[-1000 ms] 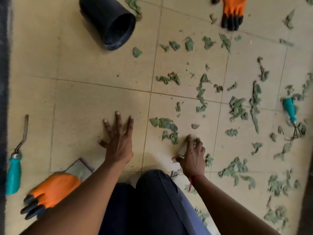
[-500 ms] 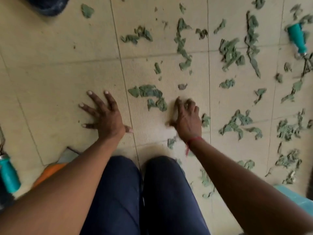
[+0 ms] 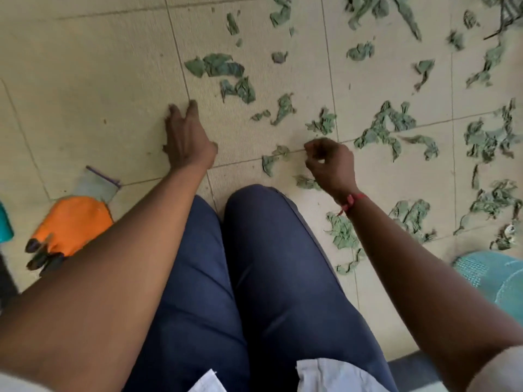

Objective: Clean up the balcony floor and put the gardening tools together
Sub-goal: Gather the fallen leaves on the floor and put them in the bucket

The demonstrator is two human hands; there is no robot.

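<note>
Since half a second ago the right hand [image 3: 329, 162] has come up off the tiles. It lay flat on the litter then; now its fingers are curled in toward the thumb, at about one o'clock from the knees [image 3: 249, 210]. Whether a scrap is pinched inside that curl cannot be told. A red thread [image 3: 352, 200] circles its wrist.

The left hand [image 3: 186, 134], at eleven o'clock from the knees, presses palm-down on the floor [image 3: 99, 80] with straight fingers. These were splayed wide before and are now drawn close together. It holds nothing. The two hands are well apart.

Green leaf scraps [image 3: 223, 66] are scattered over the tiles from twelve round to four o'clock. One crumpled piece [image 3: 271, 161] lies just beside the right hand's knuckles, between the two hands.

An orange glove [image 3: 70, 222] with dark fingertips lies on the floor at nine o'clock, beside the left forearm, and shows more fully than before. A sliver of teal tool handle [image 3: 4, 222] sits at the frame's left edge, near the glove. The teal-handled tool seen earlier at two o'clock is out of view. A teal woven thing [image 3: 492, 278] lies at four o'clock.
</note>
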